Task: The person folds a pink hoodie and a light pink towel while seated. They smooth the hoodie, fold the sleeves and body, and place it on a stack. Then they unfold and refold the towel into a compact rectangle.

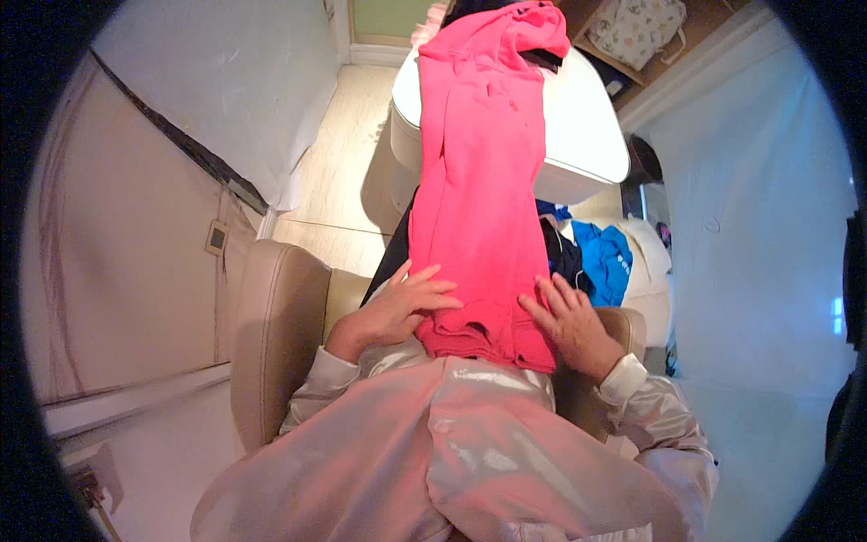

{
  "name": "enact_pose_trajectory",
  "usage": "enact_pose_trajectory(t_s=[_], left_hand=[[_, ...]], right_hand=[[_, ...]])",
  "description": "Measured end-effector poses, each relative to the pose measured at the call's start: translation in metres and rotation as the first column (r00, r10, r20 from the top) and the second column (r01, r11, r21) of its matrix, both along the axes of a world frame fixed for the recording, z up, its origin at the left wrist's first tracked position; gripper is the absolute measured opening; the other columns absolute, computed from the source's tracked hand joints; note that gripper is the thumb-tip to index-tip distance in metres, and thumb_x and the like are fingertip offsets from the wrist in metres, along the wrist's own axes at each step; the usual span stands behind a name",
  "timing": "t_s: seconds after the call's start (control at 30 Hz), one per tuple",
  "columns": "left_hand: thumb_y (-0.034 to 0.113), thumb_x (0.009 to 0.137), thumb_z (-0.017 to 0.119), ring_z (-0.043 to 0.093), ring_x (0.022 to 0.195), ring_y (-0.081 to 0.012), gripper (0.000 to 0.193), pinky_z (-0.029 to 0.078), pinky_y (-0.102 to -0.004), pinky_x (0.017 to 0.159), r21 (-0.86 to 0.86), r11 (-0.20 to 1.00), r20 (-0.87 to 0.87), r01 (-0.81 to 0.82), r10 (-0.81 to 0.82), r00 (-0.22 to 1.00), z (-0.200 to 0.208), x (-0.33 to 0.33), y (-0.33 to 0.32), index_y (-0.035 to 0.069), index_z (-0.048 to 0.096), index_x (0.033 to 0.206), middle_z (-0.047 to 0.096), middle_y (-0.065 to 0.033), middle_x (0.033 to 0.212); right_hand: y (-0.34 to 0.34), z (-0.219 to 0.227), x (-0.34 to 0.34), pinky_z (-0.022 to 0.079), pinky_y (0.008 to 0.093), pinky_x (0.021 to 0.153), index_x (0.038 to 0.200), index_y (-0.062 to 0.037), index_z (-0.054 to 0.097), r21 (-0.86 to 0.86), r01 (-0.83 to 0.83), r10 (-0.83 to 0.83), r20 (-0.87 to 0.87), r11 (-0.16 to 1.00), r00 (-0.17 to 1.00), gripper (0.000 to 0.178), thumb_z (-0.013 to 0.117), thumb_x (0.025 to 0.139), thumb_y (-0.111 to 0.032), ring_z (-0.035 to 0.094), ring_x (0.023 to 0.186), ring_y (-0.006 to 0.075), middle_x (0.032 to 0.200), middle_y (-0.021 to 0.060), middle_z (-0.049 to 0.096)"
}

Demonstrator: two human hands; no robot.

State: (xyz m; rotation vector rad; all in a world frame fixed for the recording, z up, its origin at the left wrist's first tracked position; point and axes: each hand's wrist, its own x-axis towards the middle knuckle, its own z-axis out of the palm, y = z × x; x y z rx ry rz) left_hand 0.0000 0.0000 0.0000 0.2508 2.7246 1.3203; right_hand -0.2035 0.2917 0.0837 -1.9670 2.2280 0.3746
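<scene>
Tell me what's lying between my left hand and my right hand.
In the head view, the bright pink garment lies between your left hand and right hand.

Single head-worn fisheye view; faces down onto pink garment [483, 199] from close above.

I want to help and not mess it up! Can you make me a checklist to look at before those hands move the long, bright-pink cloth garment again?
1. Left hand on the long, bright-pink cloth garment: ok, its fingers lie over the left edge.
2. Right hand on it: ok, its fingertips appear to rest at the right edge.
3. Garment smooth all along: not ok, both the far and near ends are rumpled.
4. Garment lying partly over the white, round-cornered table: ok.
5. Crumpled, bright-blue cloth garment kept apart: ok, it lies off to the right.
6. Pink garment's underside flat: cannot tell, it is hidden.
</scene>
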Motion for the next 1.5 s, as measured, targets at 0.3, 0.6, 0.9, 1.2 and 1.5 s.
enact_pose_trajectory(t_s=[0.3, 0.6, 0.9, 1.2, 1.5], left_hand=[[0.009, 0.08, 0.07, 0.029, 0.15, -0.0313, 0.055, -0.001, -0.06, 0.122, 0.122, 0.985, 0.026, -0.118, 0.116, 0.993, 0.038, 0.015, 0.008, 0.022, 0.063, 0.133, 0.055, -0.0032, 0.146], [0.006, 0.085, 0.068, 0.066, 0.113, -0.0201, 0.029, 0.027, -0.051, 0.118, 0.531, 0.829, 0.075, -0.173, 0.158, 0.985, 0.064, -0.002, -0.014, 0.008, 0.073, 0.113, 0.074, -0.0067, 0.11], [0.018, 0.09, 0.073, 0.064, 0.104, -0.0153, 0.035, 0.051, -0.0331, 0.092, 0.605, 0.705, 0.472, -0.371, 0.057, 0.88, 0.093, -0.078, -0.064, 0.002, 0.067, 0.121, 0.071, -0.0101, 0.111], [0.058, 0.089, 0.064, 0.028, 0.149, -0.0363, 0.08, 0.015, -0.0517, 0.123, -0.301, 0.83, -0.399, -0.47, 0.339, 0.852, 0.063, -0.316, -0.117, 0.016, 0.04, 0.153, 0.034, -0.0202, 0.159], [0.079, 0.087, 0.047, 0.013, 0.153, -0.0399, 0.089, 0.003, -0.0579, 0.123, -0.469, 0.8, -0.237, -0.373, 0.293, 0.926, 0.013, -0.334, -0.125, 0.025, 0.035, 0.156, 0.02, -0.0197, 0.164]], right_hand=[[-0.017, 0.01, 0.001, 0.033, 0.053, 0.111, 0.146, -0.0153, 0.047, -0.027, -0.092, 0.096, 0.293, 0.995, 0.951, 0.076, 0.072, 0.075, -0.022, 0.037, 0.142, 0.0403, 0.156, 0.0152, 0.037], [-0.019, 0.024, -0.035, 0.043, 0.045, 0.104, 0.135, -0.0143, 0.06, -0.012, 0.002, 0.006, 0.66, 1.0, 0.751, 0.061, 0.071, 0.075, -0.009, 0.052, 0.13, 0.0334, 0.143, 0.011, 0.054], [-0.09, 0.048, -0.143, 0.054, 0.0359, 0.093, 0.129, -0.0085, 0.063, -0.042, 0.188, -0.081, 0.794, 0.981, 0.602, 0.063, 0.05, 0.072, 0.014, 0.068, 0.101, 0.0303, 0.112, 0.0108, 0.071], [-0.276, 0.032, -0.369, 0.055, 0.0331, 0.08, 0.142, -0.0093, 0.046, 0.018, 0.901, -0.007, 1.0, 0.433, -0.016, 0.061, 0.074, 0.092, -0.029, 0.063, 0.089, 0.0171, 0.117, 0.006, 0.063], [-0.367, 0.006, -0.462, 0.049, 0.0369, 0.071, 0.155, -0.0208, 0.025, -0.118, 0.981, -0.242, 0.958, 0.151, 0.152, 0.098, 0.083, 0.079, -0.045, 0.055, 0.084, 0.0158, 0.115, 0.008, 0.059]])
